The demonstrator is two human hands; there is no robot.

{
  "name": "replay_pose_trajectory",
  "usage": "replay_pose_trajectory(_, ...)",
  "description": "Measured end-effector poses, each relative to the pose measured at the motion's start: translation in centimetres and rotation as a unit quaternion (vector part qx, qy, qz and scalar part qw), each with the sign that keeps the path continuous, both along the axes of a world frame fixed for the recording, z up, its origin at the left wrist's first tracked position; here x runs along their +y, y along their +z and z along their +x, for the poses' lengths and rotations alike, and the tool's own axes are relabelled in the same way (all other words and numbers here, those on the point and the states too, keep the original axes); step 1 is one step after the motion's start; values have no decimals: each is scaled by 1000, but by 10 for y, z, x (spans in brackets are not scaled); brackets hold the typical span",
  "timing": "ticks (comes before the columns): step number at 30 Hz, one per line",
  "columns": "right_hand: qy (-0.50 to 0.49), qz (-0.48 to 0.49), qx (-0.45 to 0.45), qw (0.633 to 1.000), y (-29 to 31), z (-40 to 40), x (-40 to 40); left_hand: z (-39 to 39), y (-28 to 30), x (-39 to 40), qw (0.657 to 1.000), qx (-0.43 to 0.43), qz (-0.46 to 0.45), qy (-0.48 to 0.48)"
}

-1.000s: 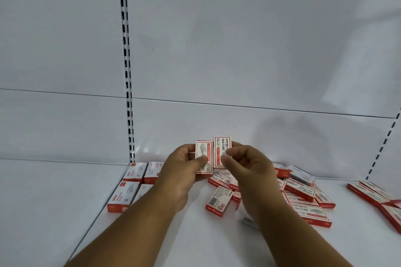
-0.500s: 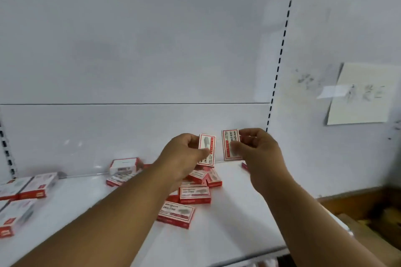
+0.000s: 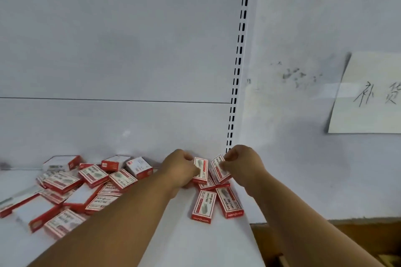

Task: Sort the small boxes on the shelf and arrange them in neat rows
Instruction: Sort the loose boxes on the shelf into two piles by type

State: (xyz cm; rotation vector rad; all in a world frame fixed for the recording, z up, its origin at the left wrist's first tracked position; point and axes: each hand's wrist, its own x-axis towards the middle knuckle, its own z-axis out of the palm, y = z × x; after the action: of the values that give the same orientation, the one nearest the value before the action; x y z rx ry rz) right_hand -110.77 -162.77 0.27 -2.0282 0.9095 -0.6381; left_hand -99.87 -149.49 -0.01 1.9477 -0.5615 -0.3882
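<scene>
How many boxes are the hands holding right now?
2. The left hand grips one red-and-white box; the right hand pinches another, tilted beside it, near the shelf's back right corner. Fingers may hide more.

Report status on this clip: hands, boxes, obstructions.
Left hand shut on one small box, right hand on another. Two boxes laid below. Loose pile unsorted at left. Nothing blocking.

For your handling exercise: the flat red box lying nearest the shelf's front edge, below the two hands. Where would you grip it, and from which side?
Probably from above, pinching the long side edges of the box. It lies flat, its label up, with a neighbouring box close on its right, so a narrow pinch fits best.
</scene>
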Motion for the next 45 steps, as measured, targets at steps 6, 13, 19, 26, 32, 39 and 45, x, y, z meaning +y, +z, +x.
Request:
replay_pose_trajectory(6, 34, -108, 77, 991, -4, 7, -3, 0, -6, -3, 986, -129, 102, 29)
replay_pose_trajectory(13, 74, -228, 131, 962, 2, 10, 0, -12, -6, -1, 960, -251, 111, 47)
replay_pose_trajectory(19, 133, -239, 59, 960, 10, 31, 35, -2, 12, 31, 952, -288, 53, 86)
replay_pose_trajectory(26, 159, -264, 61, 949, 26, 72, 90, 42, 18, 100, 911, -375, 127, 116)
replay_pose_trajectory(32, 165, -188, 230, 940, 14, 123, 143, 100, 20, 148, 852, -377, 347, 104)
replay_pose_trajectory(39, 38, -216, 263, 939, 4, 144, 175, 119, 15, 166, 931, -308, 197, 10)
replay_pose_trajectory(45, -10, -69, 67, 995, 11, 129, 186, 133, 17, 175, 974, -224, 44, 0)
